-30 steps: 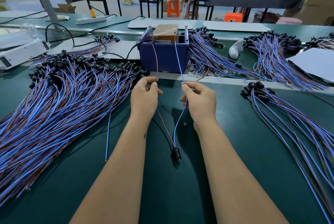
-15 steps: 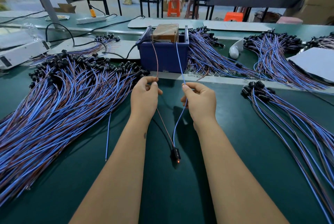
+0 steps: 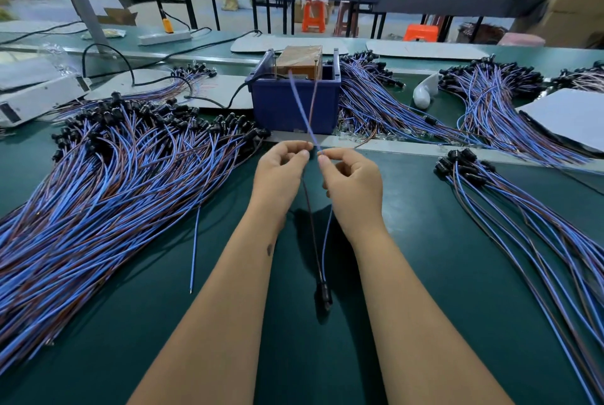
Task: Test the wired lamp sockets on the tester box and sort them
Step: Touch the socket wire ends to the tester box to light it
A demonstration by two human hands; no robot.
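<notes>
- Socket [image 3: 323,295] lies on the counter [image 3: 425,274], lower centre, between the forearms; the glow seen half a second back is gone.
- Left hand [image 3: 281,172] pinches the brown lead, right hand [image 3: 353,180] the blue; both now close together, leads crossed and blurred.
- Likely test done, leads coming off the tester box [image 3: 295,96]; sorting next.
- Untested pile [image 3: 98,192] left, smaller pile [image 3: 523,225] right.
- Lead tips on the box: contact unreadable.

Both hands have drawn together, left hand [image 3: 281,172] and right hand [image 3: 353,182] nearly touching, so the blue wire [image 3: 302,104] and brown wire [image 3: 314,94] now cross. The socket [image 3: 325,296] has gone dark.
</notes>
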